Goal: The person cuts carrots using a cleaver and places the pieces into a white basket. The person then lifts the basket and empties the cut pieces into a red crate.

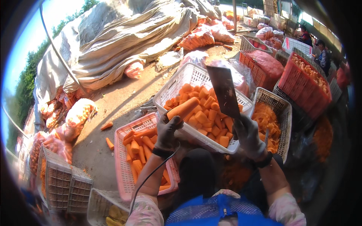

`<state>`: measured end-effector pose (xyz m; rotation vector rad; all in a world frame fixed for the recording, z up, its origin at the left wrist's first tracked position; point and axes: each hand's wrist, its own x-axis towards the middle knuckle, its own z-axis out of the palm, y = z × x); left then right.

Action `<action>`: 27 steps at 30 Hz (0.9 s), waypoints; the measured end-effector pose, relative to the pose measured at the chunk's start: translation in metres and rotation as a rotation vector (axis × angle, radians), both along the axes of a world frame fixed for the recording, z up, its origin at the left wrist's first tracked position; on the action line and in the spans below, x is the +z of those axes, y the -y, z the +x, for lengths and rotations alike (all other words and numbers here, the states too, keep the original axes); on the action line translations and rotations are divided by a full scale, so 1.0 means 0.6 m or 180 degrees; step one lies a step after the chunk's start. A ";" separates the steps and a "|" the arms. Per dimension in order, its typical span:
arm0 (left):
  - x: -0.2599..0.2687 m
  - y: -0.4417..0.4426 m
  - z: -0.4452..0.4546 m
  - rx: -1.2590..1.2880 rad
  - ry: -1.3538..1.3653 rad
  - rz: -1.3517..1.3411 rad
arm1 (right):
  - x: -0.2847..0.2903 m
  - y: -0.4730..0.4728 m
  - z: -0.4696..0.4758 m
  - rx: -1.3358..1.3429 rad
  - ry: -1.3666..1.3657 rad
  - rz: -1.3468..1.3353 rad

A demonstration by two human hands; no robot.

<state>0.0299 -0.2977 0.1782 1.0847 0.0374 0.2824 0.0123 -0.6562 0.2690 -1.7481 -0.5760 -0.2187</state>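
Observation:
My left hand (167, 132), in a dark grey glove, grips a thick peeled carrot (183, 108) by its lower end. The carrot tilts up to the right over a white plastic crate (198, 75). In my gloved right hand (249, 137) is a cleaver (223, 90) with a broad dark blade, held upright above the same crate and apart from the carrot. Cut carrot chunks (206, 113) fill the crate in front of me. Left of it, a pink plastic crate (122, 163) holds whole peeled carrots (138, 152).
To the right stands a crate of carrot peelings (265, 120), with red crates (304, 84) beyond it. Stacked crates (66, 180) and bagged carrots (77, 113) stand at left. A large tarpaulin (121, 45) covers a heap behind. A person (322, 56) is at far right.

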 end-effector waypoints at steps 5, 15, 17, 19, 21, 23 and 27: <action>0.033 0.063 0.105 0.0116 0.0383 0.0377 | -0.036 -0.055 0.034 -0.0425 0.1288 -0.0360; -0.034 -0.064 0.225 0.1836 0.0815 0.3982 | -0.227 0.026 0.084 -0.0282 -0.2019 0.0607; -0.043 -0.079 0.195 0.0917 0.0387 0.2160 | -0.246 0.036 0.069 -0.0376 -0.1978 0.0584; -0.054 0.028 0.123 0.0482 -0.0014 0.1501 | -0.251 0.098 0.035 -0.0761 -0.2032 0.0815; -0.079 0.050 0.041 0.0169 -0.0327 0.1197 | -0.282 0.157 0.030 -0.0703 -0.1732 0.0822; -0.125 0.044 -0.046 0.0049 -0.0379 0.1102 | -0.289 0.184 0.008 -0.0770 -0.1428 0.0693; -0.255 -0.093 -0.168 0.0540 -0.0541 0.3900 | -0.216 0.146 -0.040 -0.0648 -0.1591 0.0525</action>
